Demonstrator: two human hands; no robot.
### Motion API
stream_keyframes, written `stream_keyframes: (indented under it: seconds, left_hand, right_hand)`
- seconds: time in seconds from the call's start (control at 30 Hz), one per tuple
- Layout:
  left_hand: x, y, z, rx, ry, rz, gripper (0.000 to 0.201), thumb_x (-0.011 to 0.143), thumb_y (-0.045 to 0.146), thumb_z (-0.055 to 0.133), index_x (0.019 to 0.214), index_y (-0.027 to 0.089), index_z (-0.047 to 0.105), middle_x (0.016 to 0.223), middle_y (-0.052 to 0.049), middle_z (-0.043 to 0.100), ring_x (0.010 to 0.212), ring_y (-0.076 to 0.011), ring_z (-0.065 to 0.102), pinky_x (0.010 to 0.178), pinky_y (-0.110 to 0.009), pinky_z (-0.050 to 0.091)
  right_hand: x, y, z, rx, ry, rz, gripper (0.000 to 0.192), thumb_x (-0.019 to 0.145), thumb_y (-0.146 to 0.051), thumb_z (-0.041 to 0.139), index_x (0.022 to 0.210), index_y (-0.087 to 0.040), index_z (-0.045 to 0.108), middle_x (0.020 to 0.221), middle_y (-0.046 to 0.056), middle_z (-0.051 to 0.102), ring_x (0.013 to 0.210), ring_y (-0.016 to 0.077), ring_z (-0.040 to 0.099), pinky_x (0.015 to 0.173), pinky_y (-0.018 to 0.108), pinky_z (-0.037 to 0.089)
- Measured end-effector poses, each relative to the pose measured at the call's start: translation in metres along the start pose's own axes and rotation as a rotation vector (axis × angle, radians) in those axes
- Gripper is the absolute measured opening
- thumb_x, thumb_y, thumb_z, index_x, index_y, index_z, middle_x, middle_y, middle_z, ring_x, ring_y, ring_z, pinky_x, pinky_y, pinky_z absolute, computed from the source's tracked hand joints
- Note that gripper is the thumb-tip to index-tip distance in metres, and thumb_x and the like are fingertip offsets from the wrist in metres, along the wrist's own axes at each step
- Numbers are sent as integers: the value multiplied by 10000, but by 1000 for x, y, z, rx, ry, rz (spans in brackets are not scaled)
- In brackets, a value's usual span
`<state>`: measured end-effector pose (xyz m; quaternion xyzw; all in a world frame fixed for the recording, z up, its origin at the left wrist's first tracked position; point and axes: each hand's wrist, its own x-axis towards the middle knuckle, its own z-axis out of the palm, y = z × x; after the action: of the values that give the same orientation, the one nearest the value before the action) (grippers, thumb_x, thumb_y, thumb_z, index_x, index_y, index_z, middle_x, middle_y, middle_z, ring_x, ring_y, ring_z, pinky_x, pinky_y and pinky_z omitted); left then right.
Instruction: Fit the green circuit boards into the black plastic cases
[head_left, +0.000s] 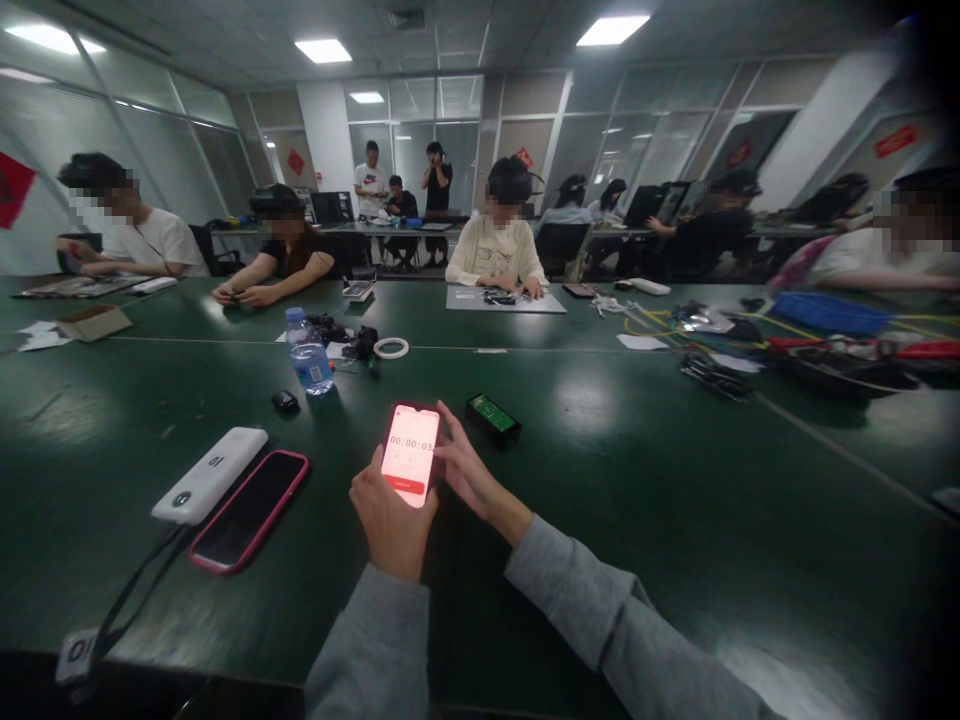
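A lit smartphone [409,465] is held upright above the green table, its screen showing a timer and a red bar along the bottom. My left hand [394,520] is closed around the phone's lower left part. Against the phone's right edge, my right hand [469,465] grips with its fingers. Just beyond the right hand lies a black case with a green circuit board [491,415]. To the left rest a second phone with a pink case [251,510], its screen dark, and a white power bank [214,475] with a black strap.
A water bottle [309,355] stands left of centre, with a small black object [285,402] in front of it and a white ring [391,348] to its right. Cables [712,375] and a blue tray [829,313] lie at the right. Several people sit around the table [637,560].
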<state>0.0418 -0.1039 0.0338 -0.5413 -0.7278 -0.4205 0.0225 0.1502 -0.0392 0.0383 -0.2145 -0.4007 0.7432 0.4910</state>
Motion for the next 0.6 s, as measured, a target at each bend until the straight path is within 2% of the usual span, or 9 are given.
stream_keyframes:
  seconds: [0.33,0.6]
  left_hand:
    - [-3,-7,7,12,42,50,774,602,283,692,1272,93,353,1071,-152,481,1008,-307,442,875,-458,359]
    - [2,-4,4,-10,56,75,801,604,274,691,1296,100,326,1098,-146,467,1027,-294,425,879,-438,376]
  right_hand:
    - [-1,-1,2,-3,20,18,817,717,-133,540,1413,-376,189,1177,10,575,1010,174,585,824,331,485]
    - [0,-2,3,-34,31,-17,792,757,-170,536,1422,-387,165,1211,11,560,986,175,598,815,333,487]
